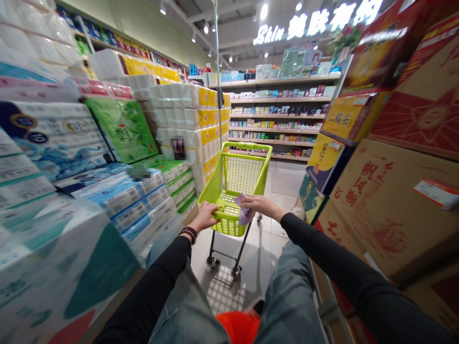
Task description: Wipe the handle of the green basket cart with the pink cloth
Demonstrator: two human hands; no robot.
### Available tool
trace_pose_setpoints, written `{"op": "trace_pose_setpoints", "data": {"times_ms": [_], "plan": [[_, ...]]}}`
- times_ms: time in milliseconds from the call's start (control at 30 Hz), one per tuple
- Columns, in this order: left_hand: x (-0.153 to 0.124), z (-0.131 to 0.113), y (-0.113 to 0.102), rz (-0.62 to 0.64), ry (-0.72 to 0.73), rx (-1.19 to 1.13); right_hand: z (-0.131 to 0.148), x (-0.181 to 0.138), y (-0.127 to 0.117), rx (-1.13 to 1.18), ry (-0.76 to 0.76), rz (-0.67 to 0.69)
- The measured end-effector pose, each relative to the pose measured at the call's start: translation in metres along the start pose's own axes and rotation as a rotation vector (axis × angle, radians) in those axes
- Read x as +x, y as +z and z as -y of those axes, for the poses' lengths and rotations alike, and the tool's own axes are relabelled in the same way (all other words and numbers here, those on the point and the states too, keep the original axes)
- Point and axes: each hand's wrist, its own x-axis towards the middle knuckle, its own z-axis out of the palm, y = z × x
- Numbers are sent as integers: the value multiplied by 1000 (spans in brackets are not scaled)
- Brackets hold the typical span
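A lime-green plastic shopping cart (243, 167) with black legs and castors stands before my knees. The fingers of my left hand (204, 216) are wrapped over the cart's near rim at its left side, and a dark bead bracelet (189, 233) circles that wrist. My right hand (261, 204) is closed on a light purple cloth (245, 216), which lies against the near right part of the cart and hangs over its edge. Only the cart's mesh walls and floor show inside the basket; its near right corner is partly hidden by the cloth.
Stacked tissue packs (132, 196) and toilet-roll packs (175, 114) line the left side. Cardboard boxes (376, 191) rise close on the right. A shelf unit (283, 114) of small goods closes off the back. Something orange-red (238, 327) is between my legs.
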Motion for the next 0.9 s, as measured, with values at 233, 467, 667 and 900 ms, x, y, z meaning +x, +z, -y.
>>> {"op": "trace_pose_setpoints", "data": {"times_ms": [233, 467, 667, 900], "plan": [[4, 25, -4, 20, -51, 40, 44, 18, 10, -22, 51, -77], [2, 42, -15, 28, -62, 52, 33, 36, 3, 101, -12, -105], [2, 42, -14, 17, -58, 47, 27, 39, 4, 128, 165, -128], [2, 42, -14, 16, -62, 52, 67, 45, 12, 114, -83, -79]]}}
